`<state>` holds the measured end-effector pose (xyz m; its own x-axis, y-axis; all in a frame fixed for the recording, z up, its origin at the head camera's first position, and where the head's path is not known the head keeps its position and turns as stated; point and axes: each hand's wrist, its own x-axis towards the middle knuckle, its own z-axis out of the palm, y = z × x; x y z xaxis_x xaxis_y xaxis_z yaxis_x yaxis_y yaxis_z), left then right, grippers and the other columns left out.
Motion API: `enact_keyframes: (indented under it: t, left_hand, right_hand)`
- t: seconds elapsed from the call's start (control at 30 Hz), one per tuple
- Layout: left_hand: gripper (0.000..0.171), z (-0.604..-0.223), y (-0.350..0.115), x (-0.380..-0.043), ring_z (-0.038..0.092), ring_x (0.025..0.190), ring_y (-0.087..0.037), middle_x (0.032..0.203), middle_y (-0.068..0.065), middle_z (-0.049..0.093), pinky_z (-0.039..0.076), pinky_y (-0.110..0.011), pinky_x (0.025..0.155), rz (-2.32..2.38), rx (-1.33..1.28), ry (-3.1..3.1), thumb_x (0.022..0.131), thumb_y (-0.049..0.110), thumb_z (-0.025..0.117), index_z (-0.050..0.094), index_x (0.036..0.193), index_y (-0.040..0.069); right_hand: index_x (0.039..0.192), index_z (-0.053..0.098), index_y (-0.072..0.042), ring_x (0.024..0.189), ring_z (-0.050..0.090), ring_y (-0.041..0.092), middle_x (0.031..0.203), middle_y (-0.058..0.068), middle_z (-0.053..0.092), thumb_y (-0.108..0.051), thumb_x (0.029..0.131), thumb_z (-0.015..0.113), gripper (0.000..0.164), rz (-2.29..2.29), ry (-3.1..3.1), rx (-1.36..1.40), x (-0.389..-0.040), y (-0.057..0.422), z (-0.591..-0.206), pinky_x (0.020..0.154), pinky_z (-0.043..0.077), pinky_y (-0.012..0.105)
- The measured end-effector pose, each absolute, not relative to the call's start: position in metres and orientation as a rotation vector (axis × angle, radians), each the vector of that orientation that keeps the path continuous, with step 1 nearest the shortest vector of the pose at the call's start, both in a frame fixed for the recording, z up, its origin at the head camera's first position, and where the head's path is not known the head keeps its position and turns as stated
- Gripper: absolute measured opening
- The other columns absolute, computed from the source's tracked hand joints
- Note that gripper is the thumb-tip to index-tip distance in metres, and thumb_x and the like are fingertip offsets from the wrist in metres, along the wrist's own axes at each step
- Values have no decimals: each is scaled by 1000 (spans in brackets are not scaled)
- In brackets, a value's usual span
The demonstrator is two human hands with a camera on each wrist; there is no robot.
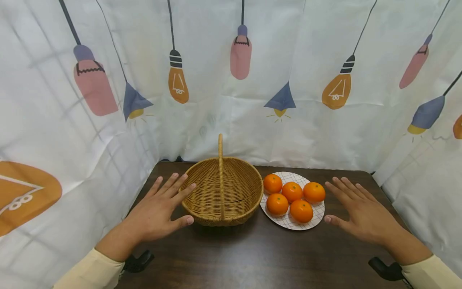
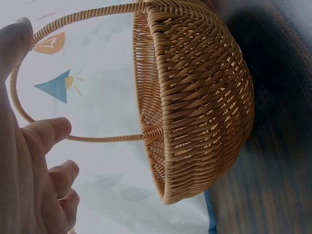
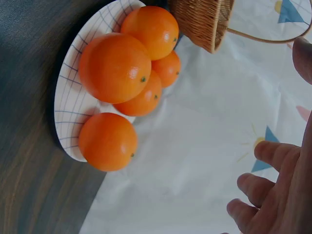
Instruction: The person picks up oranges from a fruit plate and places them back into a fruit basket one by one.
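Standing upright, basket [image 1: 232, 192], handle [image 1: 221, 176] front-to-back

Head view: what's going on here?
A person holds both hands open, gripping nothing. The left hand is beside the wicker basket; the right hand is beside a grid-patterned plate. All five oranges sit on the plate, none in the basket.

In the head view we count five mandarin oranges [image 1: 292, 192], one grid-patterned plate [image 1: 319, 210], one wicker basket [image 1: 238, 186] with a single handle [image 1: 221, 176], one left hand [image 1: 160, 210], one right hand [image 1: 366, 212], two cream sleeves [image 1: 92, 271], one dark wood table [image 1: 252, 253] and, printed on the white cloth [image 1: 216, 120], four orange bulbs [image 1: 331, 90], three pink lamps [image 1: 240, 58] and three blue lampshades [image 1: 282, 96].
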<state>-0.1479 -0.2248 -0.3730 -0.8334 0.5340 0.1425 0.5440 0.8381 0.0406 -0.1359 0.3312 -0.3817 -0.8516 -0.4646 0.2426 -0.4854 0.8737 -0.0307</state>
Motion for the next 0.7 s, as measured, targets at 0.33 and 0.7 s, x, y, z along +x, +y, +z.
enact_keyframes:
  t: [0.33, 0.7]
  left_hand:
    - [75, -377, -228, -152, 22, 151, -39, 164, -16, 31, 10, -60, 119, -290, -739, -2877, 100, 60, 53, 39, 158, 14]
    - [66, -394, -241, -162, 42, 135, -49, 151, -29, 41, 38, -66, 103, -739, -361, -2883, 105, 44, 54, 42, 149, -2]
  right_hand:
    - [155, 41, -6, 138, 39, 49, 155, 21, 43, -62, 91, 66, 88, 240, -2884, 620, -142, 326, -390, 117, 20, 60]
    - [142, 54, 0, 129, 50, 49, 141, 23, 56, -64, 90, 67, 84, 271, -2921, 546, -150, 314, -409, 104, 34, 70]
